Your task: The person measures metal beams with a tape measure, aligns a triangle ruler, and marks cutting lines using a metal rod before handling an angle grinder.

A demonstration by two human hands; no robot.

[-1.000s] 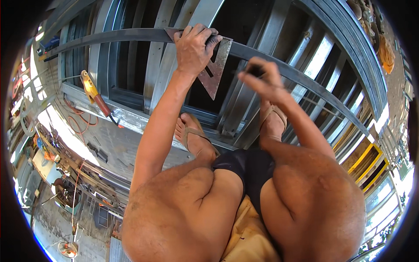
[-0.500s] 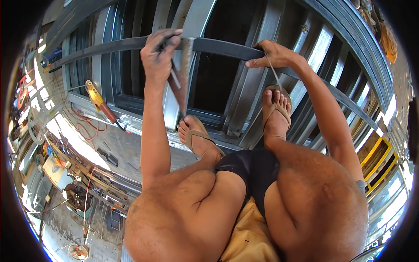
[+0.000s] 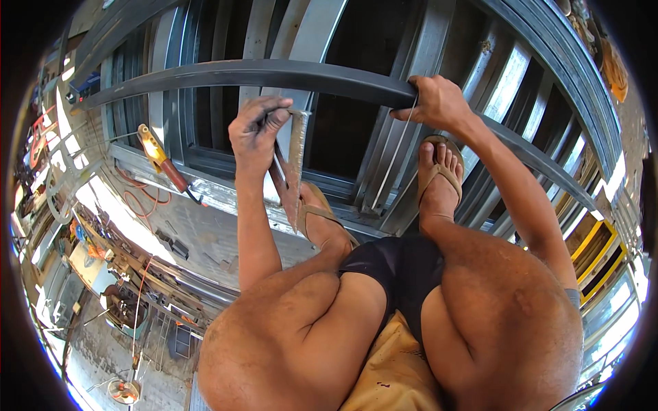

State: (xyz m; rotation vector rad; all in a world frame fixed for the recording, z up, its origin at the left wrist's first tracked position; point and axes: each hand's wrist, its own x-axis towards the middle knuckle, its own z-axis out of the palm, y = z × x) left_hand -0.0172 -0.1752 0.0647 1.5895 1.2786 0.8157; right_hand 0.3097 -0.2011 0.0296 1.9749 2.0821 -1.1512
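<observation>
My left hand (image 3: 259, 130) is closed on the top end of a metal square (image 3: 295, 171), a pale toothed-looking strip with a reddish-brown arm. It hangs just below a long dark metal bar (image 3: 308, 74), apart from it. My right hand (image 3: 439, 101) grips that bar at its right part, thumb below and fingers over the top. A thin pale rod (image 3: 392, 164) is pinched in the same hand and slants down to the left. Under the bar lies a frame of silvery steel channels (image 3: 421, 51), where my sandalled feet rest.
On the frame's left edge lies a yellow and brown welding electrode holder (image 3: 162, 159) with a thin rod in it. Orange cable (image 3: 147, 209) curls on the floor below. Curved metal strips (image 3: 548, 48) run along the right. At lower left stands a small fan (image 3: 123, 392).
My left hand has come down off the bar toward me, bringing the square with it. The thin rod in my right hand has swung to slant down-left.
</observation>
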